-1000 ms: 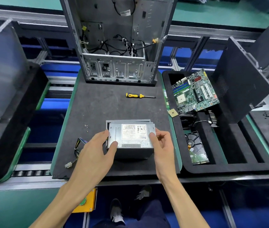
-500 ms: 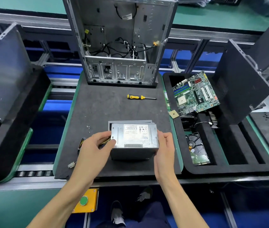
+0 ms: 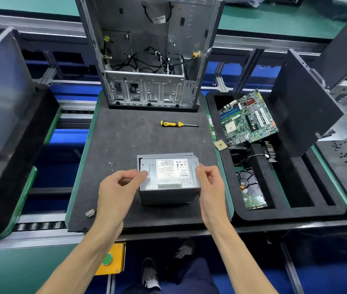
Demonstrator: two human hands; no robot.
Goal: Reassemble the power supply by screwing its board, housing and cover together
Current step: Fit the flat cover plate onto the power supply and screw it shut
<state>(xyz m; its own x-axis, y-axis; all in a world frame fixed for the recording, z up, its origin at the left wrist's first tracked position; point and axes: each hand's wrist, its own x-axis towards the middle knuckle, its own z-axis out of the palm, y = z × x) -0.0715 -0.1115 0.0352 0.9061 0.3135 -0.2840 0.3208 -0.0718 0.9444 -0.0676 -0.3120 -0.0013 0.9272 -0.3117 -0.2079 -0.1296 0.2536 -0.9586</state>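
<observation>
- On the dark foam mat [image 3: 126,141], near its front edge, sits the power supply [image 3: 169,181] – a grey sheet-metal box, label up, with your hands on either side of it
- Your left hand [image 3: 118,187] pinches its top left edge with thumb and curled fingers; your right hand [image 3: 210,185] grips the top right edge the same way
- Expect it to be stiff and fairly heavy, with smooth, slippery faces and thin edges that may be sharp – hold it by opposite side walls, not by the cover lip
- Behind the label face a second metal edge shows; whether the cover is fully seated you cannot tell
- Its cables are mostly hidden by your left hand; only a white connector [image 3: 89,213] peeks out
- Tiny screws [image 3: 111,164] lie left of it, too small to count
- A screwdriver [image 3: 178,124] lies well apart, toward the open computer case [image 3: 147,52]
</observation>
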